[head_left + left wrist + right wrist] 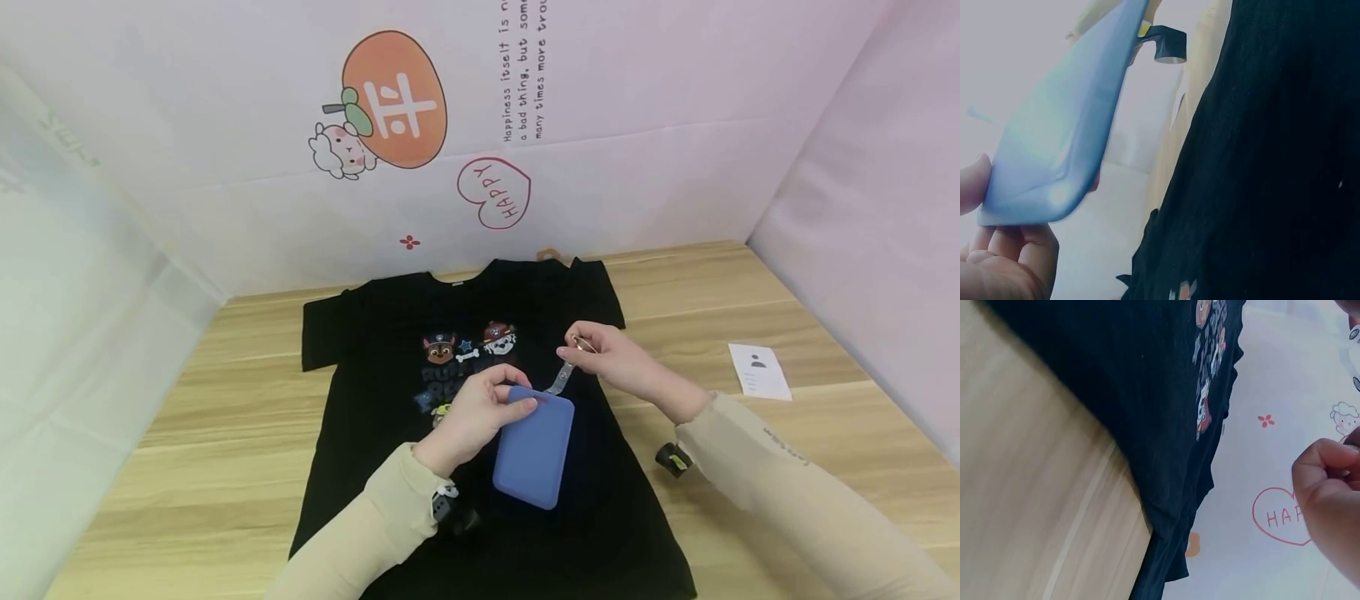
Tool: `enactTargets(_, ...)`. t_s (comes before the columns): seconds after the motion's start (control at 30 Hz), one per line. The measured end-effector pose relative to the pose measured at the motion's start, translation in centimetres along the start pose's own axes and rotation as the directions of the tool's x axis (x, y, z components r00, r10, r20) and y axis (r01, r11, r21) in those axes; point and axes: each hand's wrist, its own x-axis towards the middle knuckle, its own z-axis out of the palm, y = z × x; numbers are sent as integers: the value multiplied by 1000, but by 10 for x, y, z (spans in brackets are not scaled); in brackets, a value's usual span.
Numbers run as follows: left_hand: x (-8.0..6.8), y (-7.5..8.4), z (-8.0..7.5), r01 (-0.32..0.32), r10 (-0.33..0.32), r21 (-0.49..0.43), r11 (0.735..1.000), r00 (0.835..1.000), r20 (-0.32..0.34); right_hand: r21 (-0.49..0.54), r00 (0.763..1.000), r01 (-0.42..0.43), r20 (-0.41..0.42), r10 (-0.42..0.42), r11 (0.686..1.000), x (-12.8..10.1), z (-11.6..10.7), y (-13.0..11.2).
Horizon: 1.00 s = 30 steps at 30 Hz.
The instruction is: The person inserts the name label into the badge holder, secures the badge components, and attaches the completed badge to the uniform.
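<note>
A blue badge holder hangs over the shirt, its upper edge pinched by my left hand. In the left wrist view the left thumb presses one face of the holder while the other fingers are behind it. From the holder's top a clear strap runs up to a metal clip, which my right hand pinches between thumb and fingers. The right wrist view shows that hand curled, with what it pinches mostly out of frame. Beneath lies a black T-shirt with a cartoon dog print.
On the wooden table, a white card with a person icon lies at the right, apart from the shirt. A white printed cloth stands behind the table and at both sides. Wrist cameras sit at both sleeves.
</note>
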Motion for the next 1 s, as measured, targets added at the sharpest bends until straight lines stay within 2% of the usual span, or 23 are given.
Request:
enactTargets(0.27, -5, 0, -12, 3, -3, -10, 1000, 999, -51, 16, 989, -87, 122, 84, 996, 4, -7, 7)
enactTargets(0.43, -7, -1, -21, -2, 1, -18, 1000, 998, -65, 21, 981, -85, 175, 80, 996, 5, -9, 13)
enactTargets(0.63, -12, 1, -30, -1, -1, -21, 1000, 996, -91, 31, 974, -69, 217, 60, 997, 8, -7, 23)
enactTargets(1.0, -17, -2, -38, 18, -27, -82, 996, 994, -104, -33, 966, -105, 235, 110, 994, 12, -2, 31)
